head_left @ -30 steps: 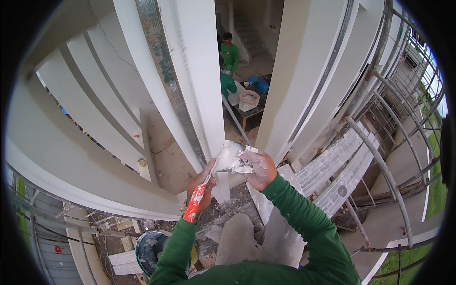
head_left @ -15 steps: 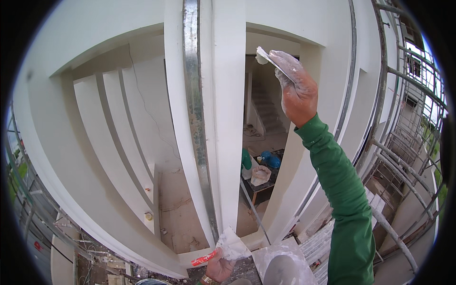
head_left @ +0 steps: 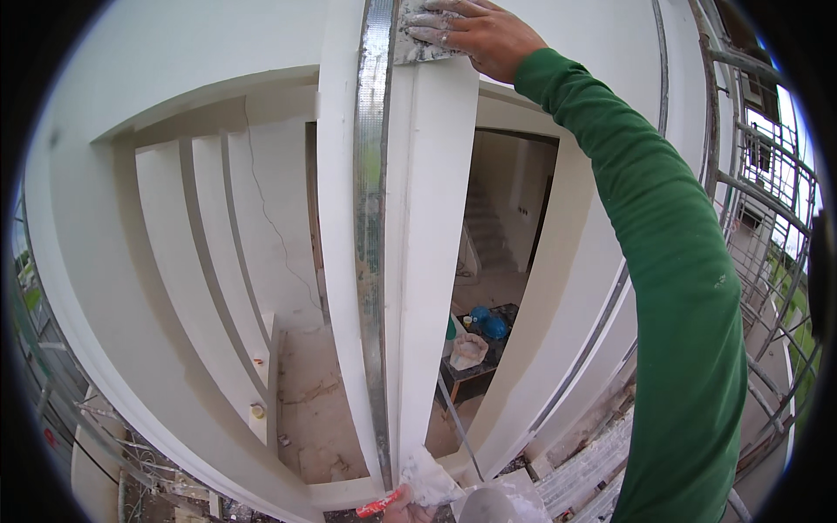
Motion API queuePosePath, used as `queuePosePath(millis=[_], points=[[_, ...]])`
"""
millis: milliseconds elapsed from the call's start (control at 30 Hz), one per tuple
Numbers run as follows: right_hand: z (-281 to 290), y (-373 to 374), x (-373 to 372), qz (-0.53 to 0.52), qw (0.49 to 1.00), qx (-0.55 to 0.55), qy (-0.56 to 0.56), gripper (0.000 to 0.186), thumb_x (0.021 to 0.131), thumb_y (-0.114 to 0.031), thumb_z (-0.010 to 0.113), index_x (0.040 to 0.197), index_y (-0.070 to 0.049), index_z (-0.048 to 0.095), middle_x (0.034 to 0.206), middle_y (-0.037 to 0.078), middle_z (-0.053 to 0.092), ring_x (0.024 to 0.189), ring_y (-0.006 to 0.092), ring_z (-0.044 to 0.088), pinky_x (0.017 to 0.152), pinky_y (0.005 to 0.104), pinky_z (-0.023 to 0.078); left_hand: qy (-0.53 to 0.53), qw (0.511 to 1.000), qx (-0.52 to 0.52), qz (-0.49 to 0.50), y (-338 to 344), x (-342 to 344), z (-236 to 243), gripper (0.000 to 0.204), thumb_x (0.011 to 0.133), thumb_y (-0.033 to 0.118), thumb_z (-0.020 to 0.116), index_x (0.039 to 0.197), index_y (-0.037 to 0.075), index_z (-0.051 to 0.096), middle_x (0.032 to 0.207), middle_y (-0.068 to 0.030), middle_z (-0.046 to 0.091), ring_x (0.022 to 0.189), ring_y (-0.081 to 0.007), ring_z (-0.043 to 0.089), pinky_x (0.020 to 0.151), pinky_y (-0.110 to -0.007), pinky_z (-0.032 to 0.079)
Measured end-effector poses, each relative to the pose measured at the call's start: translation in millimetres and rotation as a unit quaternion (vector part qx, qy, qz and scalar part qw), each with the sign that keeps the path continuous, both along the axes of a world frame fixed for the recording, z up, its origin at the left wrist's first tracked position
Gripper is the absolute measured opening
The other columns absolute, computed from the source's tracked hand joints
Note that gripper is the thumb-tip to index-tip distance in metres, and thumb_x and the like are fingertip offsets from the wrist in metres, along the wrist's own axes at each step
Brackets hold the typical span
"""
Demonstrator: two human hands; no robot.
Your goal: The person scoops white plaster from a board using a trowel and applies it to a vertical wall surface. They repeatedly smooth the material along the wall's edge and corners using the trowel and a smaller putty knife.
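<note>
My right hand is raised high, its fingers spread over a flat putty scraper and pressing it against the upper face of a white column. The scraper is thin and smeared with white putty. Just left of it, a long shiny metal strip runs up the column. Low at the bottom edge, my left hand is closed round a red-handled putty knife. White putty covers its broad blade. The lower part of my left hand is cut off by the frame.
Openings flank the column. Through the right one stand a dark table with a blue bag and an open white sack, with stairs behind. Metal scaffolding rises on the right. A putty-smeared board lies below.
My right hand has moved up and left, bringing the putty scraper from the air onto the column. The left hand with the putty knife sits lower in view.
</note>
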State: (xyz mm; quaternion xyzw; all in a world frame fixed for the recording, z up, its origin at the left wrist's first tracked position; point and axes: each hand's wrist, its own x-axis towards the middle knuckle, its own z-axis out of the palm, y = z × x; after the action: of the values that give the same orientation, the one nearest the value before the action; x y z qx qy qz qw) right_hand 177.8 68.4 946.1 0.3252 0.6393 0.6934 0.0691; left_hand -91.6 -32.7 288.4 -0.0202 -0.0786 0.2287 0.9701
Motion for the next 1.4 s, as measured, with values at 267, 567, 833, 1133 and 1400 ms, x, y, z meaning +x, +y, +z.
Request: queuePosePath(millis=[267, 567, 833, 1133, 1400], points=[[-65, -85, 30, -0.078, 0.994, 0.075, 0.005, 0.052, 0.080, 0.013, 0.053, 0.127, -0.007, 0.061, 0.123, 0.016, 0.063, 0.112, 0.0335, 0.059, 0.103, 0.0390, 0.045, -0.029, 0.999, -0.020, 0.020, 5, 1, -10, 0.038, 0.101, 0.016, 0.040, 0.136, 0.003, 0.047, 0.130, -0.0107, 0.059, 0.116, -0.0227, 0.057, 0.104, -0.041, 0.045], [-511, -170, -53, 0.212, -0.160, -0.202, 0.943, 0.032, 0.085, 0.005, 0.051, 0.116, 0.011, 0.054, 0.112, 0.020, 0.063, 0.100, 0.0316, 0.067, 0.092, 0.0441, 0.056, 0.209, 0.896, 0.265, 0.290, 68, -17, -9, 0.038, 0.099, 0.023, 0.054, 0.131, 0.002, 0.049, 0.136, -0.0095, 0.052, 0.129, -0.0237, 0.048, 0.111, -0.041, 0.035], [-590, -161, -145, 0.223, -0.277, -0.201, 0.913, 0.021, 0.089, -0.002, 0.054, 0.104, 0.011, 0.062, 0.103, 0.017, 0.067, 0.097, 0.0298, 0.067, 0.091, 0.0422, 0.054, 0.460, 0.582, 0.581, 0.333, 53, -73, 1, 0.052, 0.096, 0.034, 0.060, 0.132, -0.003, 0.053, 0.105, -0.0085, 0.067, 0.089, -0.0130, 0.058, 0.079, -0.028, 0.046], [-594, -162, -156, 0.267, -0.383, -0.217, 0.857, 0.036, 0.087, -0.002, 0.051, 0.121, 0.008, 0.055, 0.116, 0.019, 0.065, 0.103, 0.0326, 0.066, 0.089, 0.0465, 0.056, 0.433, 0.558, 0.669, 0.234, 31, -129, -22, 0.049, 0.096, 0.025, 0.059, 0.142, 0.011, 0.048, 0.129, -0.0164, 0.061, 0.112, -0.0227, 0.064, 0.095, -0.033, 0.047], [-590, -172, -127, 0.305, -0.309, -0.153, 0.888, 0.035, 0.088, -0.002, 0.053, 0.123, 0.000, 0.055, 0.120, 0.014, 0.064, 0.109, 0.0294, 0.064, 0.088, 0.0479, 0.055, 0.414, 0.840, 0.049, 0.347, 11, -206, -138, 0.029, 0.095, 0.022, 0.062, 0.120, 0.007, 0.057, 0.122, -0.0055, 0.063, 0.115, -0.0211, 0.060, 0.096, -0.036, 0.050]])
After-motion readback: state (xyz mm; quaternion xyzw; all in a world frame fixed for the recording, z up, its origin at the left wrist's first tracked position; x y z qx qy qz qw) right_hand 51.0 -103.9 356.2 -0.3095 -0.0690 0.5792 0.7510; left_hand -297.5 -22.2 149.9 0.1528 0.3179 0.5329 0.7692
